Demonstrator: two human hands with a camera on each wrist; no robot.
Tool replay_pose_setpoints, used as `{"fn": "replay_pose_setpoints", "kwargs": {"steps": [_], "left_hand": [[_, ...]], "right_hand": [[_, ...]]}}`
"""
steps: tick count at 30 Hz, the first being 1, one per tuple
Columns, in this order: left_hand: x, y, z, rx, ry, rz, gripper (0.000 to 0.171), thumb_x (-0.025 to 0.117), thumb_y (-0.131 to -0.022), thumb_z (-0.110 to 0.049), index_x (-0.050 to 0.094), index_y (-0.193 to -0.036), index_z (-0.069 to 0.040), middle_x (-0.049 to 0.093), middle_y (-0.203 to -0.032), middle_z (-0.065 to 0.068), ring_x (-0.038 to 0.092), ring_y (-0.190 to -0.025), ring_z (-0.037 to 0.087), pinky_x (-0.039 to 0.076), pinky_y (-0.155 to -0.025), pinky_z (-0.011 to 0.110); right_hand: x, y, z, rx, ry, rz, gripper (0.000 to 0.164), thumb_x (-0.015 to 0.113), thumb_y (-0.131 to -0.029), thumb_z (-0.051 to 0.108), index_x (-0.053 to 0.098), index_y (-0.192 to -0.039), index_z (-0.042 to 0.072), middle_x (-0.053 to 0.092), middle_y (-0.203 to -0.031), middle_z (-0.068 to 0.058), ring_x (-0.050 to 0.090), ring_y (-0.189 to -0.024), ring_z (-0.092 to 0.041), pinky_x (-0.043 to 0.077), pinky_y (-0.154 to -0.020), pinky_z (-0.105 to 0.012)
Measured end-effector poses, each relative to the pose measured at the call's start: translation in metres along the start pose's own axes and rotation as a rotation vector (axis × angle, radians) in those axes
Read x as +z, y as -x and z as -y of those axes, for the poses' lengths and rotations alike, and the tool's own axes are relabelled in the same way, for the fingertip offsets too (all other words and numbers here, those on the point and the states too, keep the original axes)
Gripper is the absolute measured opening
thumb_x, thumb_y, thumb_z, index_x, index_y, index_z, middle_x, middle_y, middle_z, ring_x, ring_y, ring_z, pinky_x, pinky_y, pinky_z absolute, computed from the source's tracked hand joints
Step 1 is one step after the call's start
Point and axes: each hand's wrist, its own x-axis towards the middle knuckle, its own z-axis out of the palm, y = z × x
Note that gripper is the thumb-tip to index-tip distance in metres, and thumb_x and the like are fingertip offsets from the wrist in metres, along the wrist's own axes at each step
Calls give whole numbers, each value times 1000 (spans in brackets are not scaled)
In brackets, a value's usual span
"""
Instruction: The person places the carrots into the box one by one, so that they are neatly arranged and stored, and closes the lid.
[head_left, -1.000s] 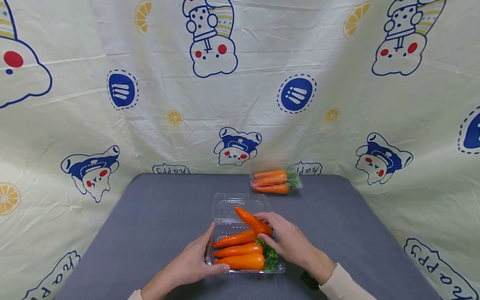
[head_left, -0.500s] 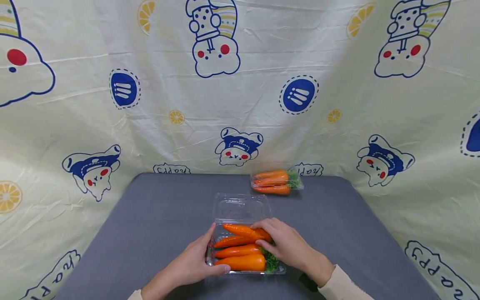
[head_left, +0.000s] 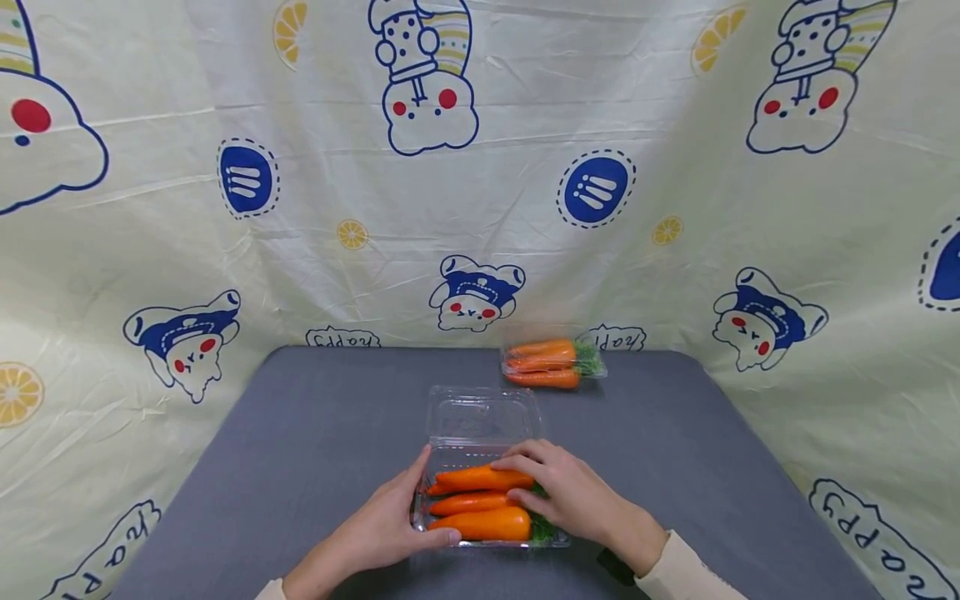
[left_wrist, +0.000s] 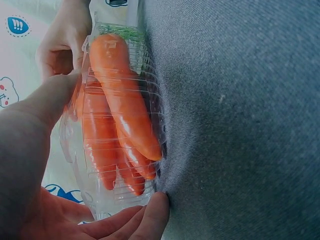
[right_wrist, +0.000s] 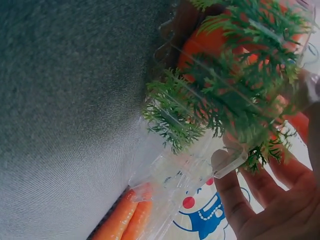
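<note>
A hinged clear plastic container [head_left: 495, 544] stands on the table, its lid [head_left: 483, 415] folded back away from me. Several orange carrots lie in it side by side, thick ends to the right, the nearest carrot [head_left: 487, 525] being fully visible. Leafy green tops [right_wrist: 220, 90] fill the right end. My left hand [head_left: 386, 517] grips the container's left end, thumb over the front corner and fingers along the side. At the rear of the tray, my right hand [head_left: 577, 487] holds the farthest carrot [head_left: 472, 478] by its thick end, which the fingers partly hide.
Farther back, near the table's far edge, stands a second clear container of carrots [head_left: 551, 362] with green tops. Grey cloth covers the table [head_left: 337, 417]. A pale printed curtain [head_left: 480, 183] hangs behind and along both sides.
The right hand has lowered the farthest carrot from a tilted position above the others down into the container, where it lies nearly level. The left hand has stayed on the container.
</note>
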Motion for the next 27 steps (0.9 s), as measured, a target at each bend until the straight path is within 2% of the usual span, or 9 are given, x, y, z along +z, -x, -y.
{"fn": "replay_pose_setpoints", "kwargs": {"steps": [2,5,11,18,23,27], "left_hand": [[0,0,0,-9,0,5,133,95,-93,-64,18,-189,-14,55,-176,22,64,-146,37,55,-124,71],[0,-1,-1,-18,-1,5,133,95,-92,-66,18,-189,-14,53,-179,22,62,-151,39,53,-127,73],[0,0,-3,-16,-9,-6,133,95,-92,-65,18,-189,-14,55,-177,22,63,-150,40,51,-127,74],[1,0,-3,-16,0,-6,134,96,-91,-65,20,-188,-13,61,-169,21,64,-144,37,50,-128,75],[0,0,-4,-19,-18,-25,133,97,-90,-64,22,-188,-14,57,-174,23,61,-152,43,49,-128,77],[0,1,-4,-23,-18,-21,133,97,-90,-63,22,-188,-14,54,-177,23,60,-154,44,49,-128,77]], "right_hand": [[0,0,1,14,-7,14,45,86,-109,34,76,-153,32,75,-149,7,73,-130,-17,67,-112,-51],[0,0,3,23,-24,16,51,86,-109,36,73,-158,30,73,-153,5,73,-132,-18,67,-114,-54],[-1,1,3,47,-48,-4,54,83,-111,41,68,-161,29,70,-157,6,72,-133,-17,66,-115,-55],[-6,6,1,132,-84,-15,57,81,-110,52,67,-161,32,68,-159,7,71,-136,-20,64,-116,-59],[-6,10,-2,180,-137,-120,54,81,-111,46,68,-161,29,69,-156,7,72,-137,-21,65,-115,-59],[-4,13,-9,227,-191,-247,46,75,-117,34,67,-160,22,73,-152,-3,74,-131,-24,65,-111,-57]]}}
